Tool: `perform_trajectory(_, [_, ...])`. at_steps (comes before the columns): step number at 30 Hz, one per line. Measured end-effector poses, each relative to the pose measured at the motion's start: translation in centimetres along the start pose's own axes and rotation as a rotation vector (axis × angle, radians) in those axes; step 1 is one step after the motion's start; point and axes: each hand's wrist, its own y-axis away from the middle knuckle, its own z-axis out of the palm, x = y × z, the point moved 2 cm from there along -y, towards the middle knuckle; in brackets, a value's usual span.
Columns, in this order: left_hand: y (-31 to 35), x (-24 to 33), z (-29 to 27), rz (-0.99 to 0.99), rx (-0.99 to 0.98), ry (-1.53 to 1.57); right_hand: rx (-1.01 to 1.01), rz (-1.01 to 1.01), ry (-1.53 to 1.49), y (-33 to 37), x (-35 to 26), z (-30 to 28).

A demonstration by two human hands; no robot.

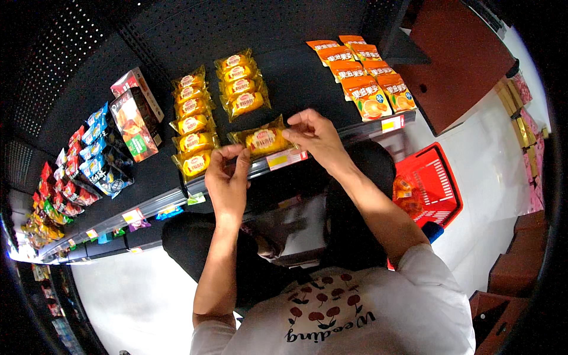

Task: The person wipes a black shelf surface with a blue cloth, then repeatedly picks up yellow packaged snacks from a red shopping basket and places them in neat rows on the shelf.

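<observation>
Yellow pack (265, 140) runs lengthwise along shelf edge (259, 168) between left hand (227, 180) and right hand (318, 141), grip unclear.

Bare shelf (296, 83) behind and right of the front cake (266, 141) leaves passing room, while cake rows (193, 123) stand left of and behind that cake, orange pouches (364, 100) farther right.

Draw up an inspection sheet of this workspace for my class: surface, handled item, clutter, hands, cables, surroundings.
Surface: black shelf, stocked with packets.
Handled item: wrapped yellow cake at the front edge.
Clutter: two rows of matching cakes, orange pouches, boxes, bagged snacks.
Hands: left hand at the wrapper's left end, right hand at its right; grip unclear.
Cables: nothing seen.
Surroundings: red basket on a pale floor, to the person's right.
</observation>
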Motion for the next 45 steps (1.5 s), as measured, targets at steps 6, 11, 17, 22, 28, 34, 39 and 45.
perform_trajectory(6, [-3.8, -2.9, 0.7, 0.029, -0.013, -0.025, 0.093, -0.128, 0.275, -3.8, 0.4, 1.2])
perform_trajectory(11, [-5.1, -4.4, 1.4, 0.018, 0.023, -0.042, 0.125, -0.156, 0.334, -5.1, 1.2, 1.9])
perform_trajectory(17, [-6.1, -6.6, 1.5, 0.027, 0.039, -0.132, 0.155, -0.176, 0.341, -6.2, 2.2, 2.6])
perform_trajectory(22, [-6.1, -6.2, 1.9, 0.013, 0.072, -0.073, 0.142, -0.183, 0.436, -6.4, 3.3, 2.8])
perform_trajectory(28, [-6.2, -6.8, 1.9, -0.002, 0.063, -0.049, 0.152, -0.176, 0.434, -6.1, 3.5, 2.5])
perform_trajectory(34, [-6.0, -6.7, 1.9, 0.034, 0.054, -0.119, 0.167, -0.186, 0.4, -6.0, 3.5, 2.5])
perform_trajectory(39, [-6.4, -7.8, 1.5, 0.066, 0.038, -0.133, 0.173, -0.222, 0.434, -6.1, 4.0, 2.6])
perform_trajectory(45, [-6.0, -5.9, 1.9, 0.044, 0.01, -0.264, 0.194, -0.255, 0.431, -6.1, 4.0, 2.1])
